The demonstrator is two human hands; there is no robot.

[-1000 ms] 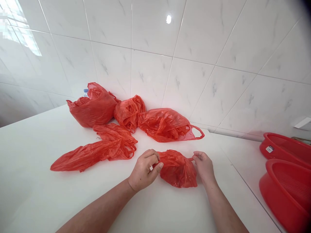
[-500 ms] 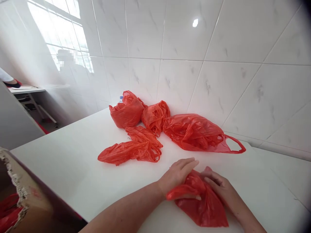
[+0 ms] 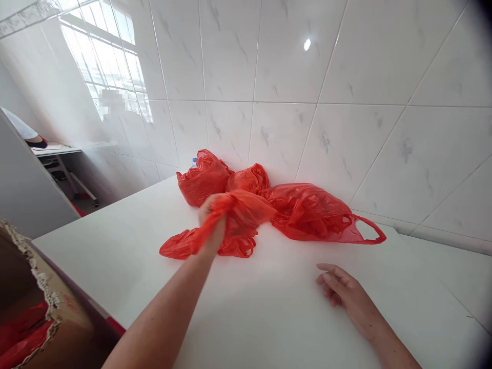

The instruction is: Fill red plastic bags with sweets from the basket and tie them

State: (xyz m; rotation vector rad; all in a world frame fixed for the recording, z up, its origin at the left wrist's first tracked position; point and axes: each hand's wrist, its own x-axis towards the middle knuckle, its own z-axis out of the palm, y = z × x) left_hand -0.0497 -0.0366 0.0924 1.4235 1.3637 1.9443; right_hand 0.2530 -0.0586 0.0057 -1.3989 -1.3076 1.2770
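Bag (image 3: 249,207) of thin red plastic hangs from the left hand (image 3: 206,206), above the table and in front of the bags by the wall. One end trails down over the wrist, and the wider part spreads toward the right. The left hand seems closed around a gathered part of the film, but blur and folds hide which fingers pinch it. The right hand (image 3: 342,289) is bare, its fingers loosely curled with nothing between them, well apart from the bag; whether it touches the table cannot be told.

To handle such light film well, I would keep the gathered part firmly in the fist, hold the loose end off the wrist, and lift it high enough to clear the flat bag (image 3: 175,245) partly hidden below, whose loops could snag. The free right hand could steady the floppy side.

Behind stand a full bag (image 3: 202,179) with a blue bottle cap (image 3: 195,161) showing at its back, a rounder bag (image 3: 251,177) beside it, and a long bag (image 3: 307,210) with a handle loop reaching right. All lie on the white table (image 3: 253,307) near the tiled wall (image 3: 288,77). At lower left is a torn-edged cardboard box (image 3: 65,318) with red plastic (image 3: 23,328) inside.
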